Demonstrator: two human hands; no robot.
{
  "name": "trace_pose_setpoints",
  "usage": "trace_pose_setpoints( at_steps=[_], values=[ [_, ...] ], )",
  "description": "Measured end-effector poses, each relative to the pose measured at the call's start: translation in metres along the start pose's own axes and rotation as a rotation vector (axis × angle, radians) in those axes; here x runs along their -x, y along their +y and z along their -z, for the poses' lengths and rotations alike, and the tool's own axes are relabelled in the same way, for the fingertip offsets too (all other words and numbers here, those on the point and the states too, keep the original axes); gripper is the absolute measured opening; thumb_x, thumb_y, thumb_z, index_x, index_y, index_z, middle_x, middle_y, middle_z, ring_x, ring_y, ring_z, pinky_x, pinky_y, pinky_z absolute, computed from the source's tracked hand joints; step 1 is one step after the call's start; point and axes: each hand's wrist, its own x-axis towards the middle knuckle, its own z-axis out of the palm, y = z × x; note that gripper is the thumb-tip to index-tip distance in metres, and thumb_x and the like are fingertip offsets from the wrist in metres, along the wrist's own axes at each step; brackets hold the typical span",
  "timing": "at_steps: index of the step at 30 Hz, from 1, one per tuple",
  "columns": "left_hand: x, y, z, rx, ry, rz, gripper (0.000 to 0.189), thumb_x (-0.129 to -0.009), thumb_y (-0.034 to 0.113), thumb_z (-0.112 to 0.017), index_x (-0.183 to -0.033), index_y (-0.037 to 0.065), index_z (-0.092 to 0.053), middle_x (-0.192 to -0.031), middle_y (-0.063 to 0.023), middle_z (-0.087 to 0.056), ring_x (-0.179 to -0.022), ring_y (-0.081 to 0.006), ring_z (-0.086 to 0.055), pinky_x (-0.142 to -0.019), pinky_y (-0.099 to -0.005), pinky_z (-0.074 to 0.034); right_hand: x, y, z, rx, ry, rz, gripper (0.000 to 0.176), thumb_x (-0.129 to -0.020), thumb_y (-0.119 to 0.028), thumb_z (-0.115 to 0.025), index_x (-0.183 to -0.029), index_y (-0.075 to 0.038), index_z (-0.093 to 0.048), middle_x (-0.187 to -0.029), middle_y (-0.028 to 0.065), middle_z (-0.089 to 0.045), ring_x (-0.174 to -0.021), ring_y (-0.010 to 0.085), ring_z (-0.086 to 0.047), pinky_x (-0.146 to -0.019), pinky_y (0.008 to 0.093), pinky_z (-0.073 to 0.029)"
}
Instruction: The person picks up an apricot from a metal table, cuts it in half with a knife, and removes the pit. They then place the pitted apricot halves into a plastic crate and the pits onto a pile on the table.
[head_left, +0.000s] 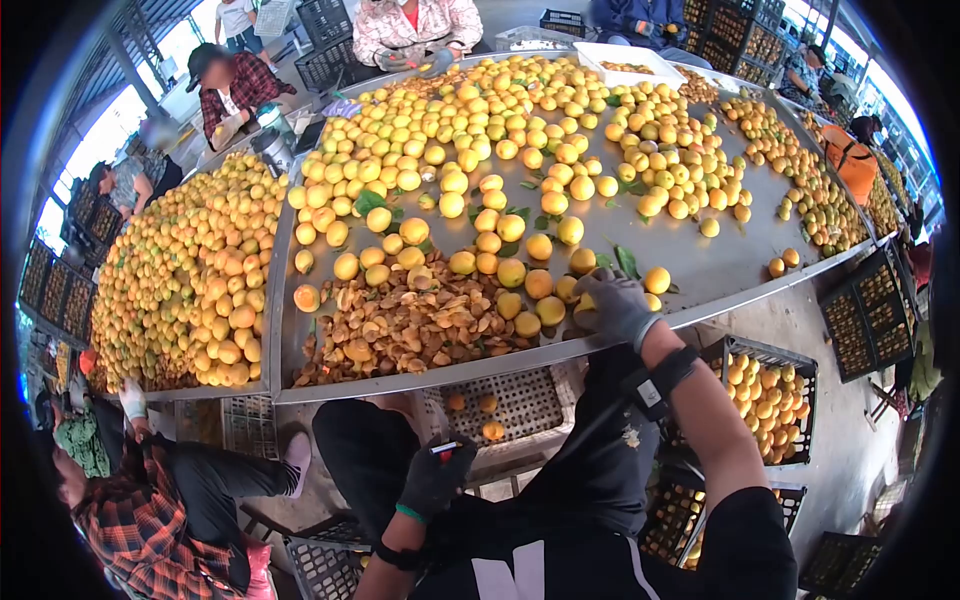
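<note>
My right hand [612,303], in a grey glove, reaches over the table's front edge with its fingers curled round an apricot [584,316]. More apricots [550,310] lie right beside those fingers. Low over my lap, my left hand [438,478], in a dark glove, is closed on a small tool [445,448] with a white end and a bit of red; the rest of it is hidden in the palm. A heap of brownish-orange fruit pieces [410,320] lies on the metal table [720,270] to the left of my right hand.
Below the table edge, between my knees, stands a pale crate [530,400] with a few apricots. A black crate of apricots [765,400] is on the floor at right. Co-workers sit around the table, one person [150,510] close on my left. A white tray [630,62] rests at the far side.
</note>
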Motion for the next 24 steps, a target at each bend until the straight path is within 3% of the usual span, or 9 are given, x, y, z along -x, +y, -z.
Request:
trace_pose_setpoints(
  at_steps=[3,5,9,13,16,17,19,22,24],
  values=[
    [-0.002,-0.014,0.005,-0.041,0.005,-0.016,0.013,-0.088,0.019,-0.062,-0.091,0.007,-0.063,-0.057,0.0015,-0.054,-0.047,-0.0062,-0.051,-0.044,-0.0224,-0.040,-0.021,0.012,0.012,0.137,-0.068,0.117,0.038,-0.073,-0.039,-0.066,-0.104,-0.018,-0.061,-0.112,0.0117,-0.057,-0.098,0.0306,-0.058,-0.085,0.0407,-0.043],
    [-0.006,-0.016,0.007,-0.068,0.003,-0.032,0.014,-0.088,0.020,-0.063,-0.091,0.007,-0.063,-0.057,0.0007,-0.054,-0.047,-0.0067,-0.052,-0.044,-0.0232,-0.040,-0.040,0.003,0.026,0.125,-0.159,-0.010,0.039,-0.074,-0.041,-0.066,-0.105,-0.018,-0.061,-0.108,0.0096,-0.060,-0.100,0.0297,-0.058,-0.087,0.0403,-0.042],
    [-0.011,-0.007,0.004,-0.130,-0.049,-0.021,0.014,-0.086,0.015,-0.064,-0.096,0.005,-0.060,-0.062,-0.0005,-0.056,-0.045,-0.0068,-0.050,-0.041,-0.0207,-0.039,-0.065,-0.027,-0.002,0.159,-0.005,0.164,0.044,-0.075,-0.042,-0.064,-0.112,-0.019,-0.058,-0.101,0.0108,-0.063,-0.101,0.0280,-0.058,-0.089,0.0392,-0.043],
    [-0.017,-0.008,0.002,-0.396,-0.016,-0.180,0.016,-0.086,0.015,-0.065,-0.096,0.004,-0.062,-0.065,-0.0008,-0.058,-0.047,-0.0068,-0.052,-0.044,-0.0230,-0.042,-0.078,-0.041,-0.024,0.175,-0.140,0.024,0.048,-0.074,-0.034,-0.067,-0.117,-0.017,-0.055,-0.105,0.0133,-0.062,-0.104,0.0289,-0.057,-0.087,0.0386,-0.045],
    [-0.011,0.006,0.004,-0.224,0.016,-0.072,0.015,-0.085,0.016,-0.065,-0.094,0.005,-0.062,-0.063,-0.0007,-0.057,-0.049,-0.0074,-0.053,-0.047,-0.0243,-0.044,-0.056,-0.039,-0.016,-0.949,0.028,0.163,0.055,-0.073,-0.011,-0.070,-0.124,-0.006,-0.049,-0.118,0.0089,-0.055,-0.107,0.0210,-0.055,-0.088,0.0350,-0.047],
    [-0.014,0.004,0.005,-0.219,0.016,-0.064,0.015,-0.085,0.016,-0.065,-0.094,0.005,-0.062,-0.063,-0.0007,-0.057,-0.049,-0.0074,-0.053,-0.047,-0.0243,-0.044,-0.044,-0.043,-0.020,-0.950,0.019,0.160,0.055,-0.073,-0.011,-0.070,-0.124,-0.006,-0.049,-0.118,0.0089,-0.055,-0.107,0.0210,-0.055,-0.088,0.0350,-0.047],
    [-0.025,-0.002,0.007,-0.334,0.089,-0.330,0.013,-0.086,0.016,-0.065,-0.092,0.005,-0.062,-0.063,0.0009,-0.056,-0.053,-0.0076,-0.054,-0.049,-0.0244,-0.045,-0.010,-0.065,-0.011,-1.908,-0.227,0.156,0.059,-0.073,-0.007,-0.070,-0.127,-0.005,-0.046,-0.120,0.0052,-0.052,-0.107,0.0176,-0.054,-0.089,0.0325,-0.047],
    [-0.031,0.014,0.004,-0.561,0.184,-0.433,0.017,-0.083,0.020,-0.067,-0.092,0.006,-0.062,-0.068,-0.0080,-0.062,-0.059,-0.0211,-0.061,-0.053,-0.0319,-0.048,0.032,-0.097,-0.031,-2.065,-0.328,0.225,0.065,-0.078,-0.012,-0.071,-0.135,-0.008,-0.041,-0.122,0.0048,-0.052,-0.109,0.0183,-0.054,-0.092,0.0309,-0.045],
    [-0.030,0.018,-0.002,-0.771,0.289,-0.549,0.020,-0.081,0.021,-0.068,-0.092,0.006,-0.062,-0.070,-0.0122,-0.064,-0.062,-0.0270,-0.063,-0.054,-0.0353,-0.049,0.064,-0.116,-0.046,-1.952,-0.388,0.025,0.055,-0.082,-0.014,-0.070,-0.131,-0.007,-0.045,-0.116,0.0023,-0.055,-0.105,0.0141,-0.054,-0.091,0.0272,-0.044]
  ],
)
